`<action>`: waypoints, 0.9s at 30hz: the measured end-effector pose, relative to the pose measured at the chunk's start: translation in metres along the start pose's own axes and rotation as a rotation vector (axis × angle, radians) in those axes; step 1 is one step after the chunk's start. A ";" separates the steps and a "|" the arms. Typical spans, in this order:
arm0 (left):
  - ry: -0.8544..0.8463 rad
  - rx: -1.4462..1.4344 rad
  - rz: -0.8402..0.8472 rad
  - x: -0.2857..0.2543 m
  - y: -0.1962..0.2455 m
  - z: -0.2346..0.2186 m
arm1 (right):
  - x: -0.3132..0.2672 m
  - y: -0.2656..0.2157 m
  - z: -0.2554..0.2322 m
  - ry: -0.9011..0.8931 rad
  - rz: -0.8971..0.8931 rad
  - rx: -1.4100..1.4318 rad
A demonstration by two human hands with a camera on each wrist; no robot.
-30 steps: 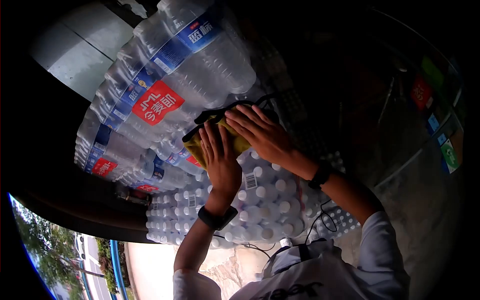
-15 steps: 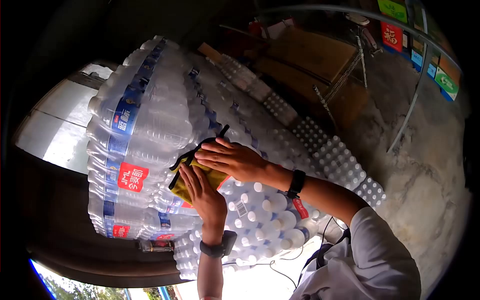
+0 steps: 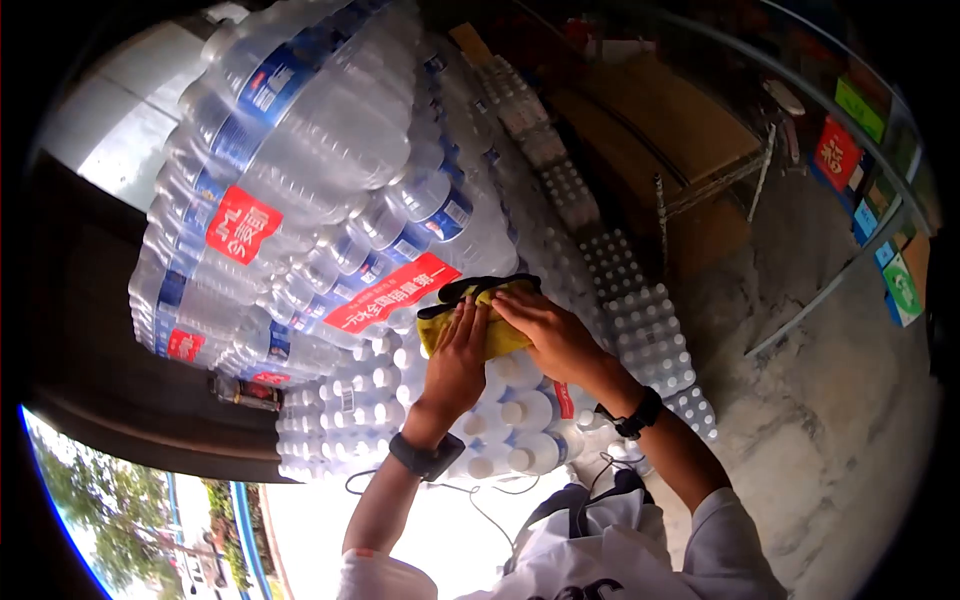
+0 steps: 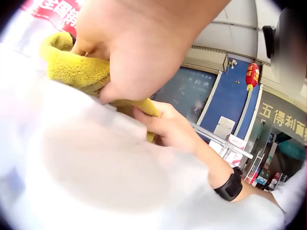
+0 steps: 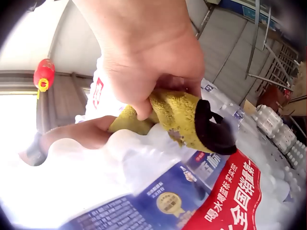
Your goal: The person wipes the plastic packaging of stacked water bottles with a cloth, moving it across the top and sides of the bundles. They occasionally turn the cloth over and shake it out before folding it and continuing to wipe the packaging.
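A yellow cloth (image 3: 502, 342) with black edging lies over the top of a shrink-wrapped pack of water bottles (image 3: 515, 375). My left hand (image 3: 458, 360) grips its left part, fingers stretched forward over it and thumb tucked in underneath. Beside it, my right hand (image 3: 560, 342) holds the other part, with thumb and fingers on either side of the bunched cloth (image 5: 177, 115). In the right wrist view, the black edge hangs past the fingers and the pile looks worn in one spot. A red printed band (image 3: 395, 293) runs along the wrap just left of the hands.
Large bottle packs (image 3: 300, 150) rise in a stack at the left. Lower rows of capped bottles (image 3: 640, 310) stretch along the right side, beside a concrete floor (image 3: 790, 400). A brown board (image 3: 650, 120) stands behind, and a thin black cable (image 3: 490, 515) trails near my body.
The head view has swung about. Both hands and the cloth have shifted right along the packs, and the red band beside them now shows at full length. Both hands still hold the cloth.
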State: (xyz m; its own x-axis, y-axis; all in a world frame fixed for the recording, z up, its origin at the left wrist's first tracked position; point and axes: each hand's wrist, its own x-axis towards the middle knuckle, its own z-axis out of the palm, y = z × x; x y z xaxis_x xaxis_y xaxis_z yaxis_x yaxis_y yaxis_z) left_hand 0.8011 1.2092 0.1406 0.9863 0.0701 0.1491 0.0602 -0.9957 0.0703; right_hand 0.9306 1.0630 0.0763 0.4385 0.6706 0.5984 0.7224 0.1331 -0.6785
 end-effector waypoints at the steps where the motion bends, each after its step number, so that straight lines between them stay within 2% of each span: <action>1: 0.018 0.000 -0.013 -0.006 0.002 0.001 | 0.000 -0.006 -0.002 -0.035 -0.017 -0.044; 6: 0.013 -0.004 -0.105 -0.063 0.034 -0.010 | -0.017 -0.054 -0.011 -0.249 -0.089 -0.162; 14: 0.001 -0.099 -0.396 -0.165 0.093 -0.029 | -0.064 -0.117 0.004 -0.534 -0.159 -0.046; 19: 0.172 -0.200 -0.546 -0.175 0.106 -0.008 | -0.072 -0.115 0.012 -0.547 -0.152 -0.026; 22: 0.259 -0.242 -0.565 -0.172 0.107 0.001 | -0.074 -0.113 0.014 -0.537 -0.151 -0.058; 27: 0.289 -0.249 -0.564 -0.175 0.101 0.012 | -0.077 -0.114 0.021 -0.496 -0.128 -0.118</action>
State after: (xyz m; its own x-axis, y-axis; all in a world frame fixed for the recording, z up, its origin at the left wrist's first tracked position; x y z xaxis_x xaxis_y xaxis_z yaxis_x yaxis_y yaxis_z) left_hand 0.6366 1.0955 0.1103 0.7315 0.6226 0.2780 0.4822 -0.7606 0.4347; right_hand 0.8032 1.0115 0.0988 0.0573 0.9232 0.3801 0.8214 0.1728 -0.5436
